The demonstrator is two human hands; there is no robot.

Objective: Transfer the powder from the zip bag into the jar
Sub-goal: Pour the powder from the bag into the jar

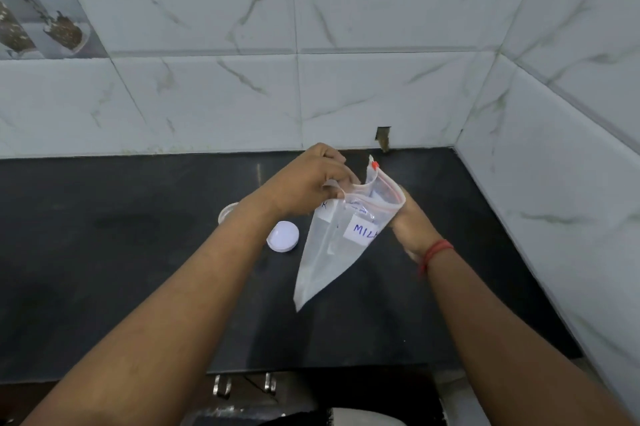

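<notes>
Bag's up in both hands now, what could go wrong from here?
The zip bag hangs mid-air over bare counter, away from the jar, so powder may spill once the zip opens. The left hand pinches only one top corner; it might slip. The lid lies close below.

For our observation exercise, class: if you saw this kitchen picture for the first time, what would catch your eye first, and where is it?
The clear zip bag with a handwritten white label stands out first, held up in mid-frame over the black counter by the left hand at its mouth and the right hand at its side. Next comes the white lid, lying on the counter just left of the bag. Behind, pale marble-patterned wall tiles fill the upper half.
</notes>
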